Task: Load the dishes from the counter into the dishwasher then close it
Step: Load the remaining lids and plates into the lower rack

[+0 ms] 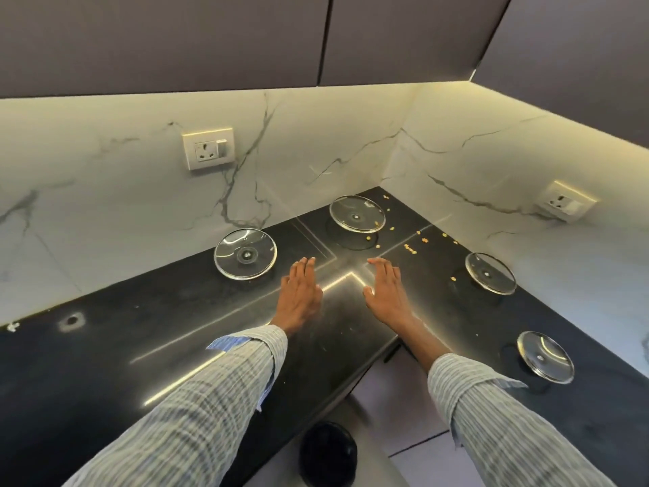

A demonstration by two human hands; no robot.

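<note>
Four glass lids on the black corner counter [105,346]: far-left lid [245,254], corner lid [357,213], right lid [490,273], near-right lid [545,357]. Between them we hold our left hand [298,293] and right hand [388,293] flat, fingers straight, grasping nothing.

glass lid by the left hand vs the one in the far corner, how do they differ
The left glass lid lies on bare counter near the left hand; the corner glass lid sits farther back with yellow bits scattered nearby. Both are clear, round and untouched.
</note>
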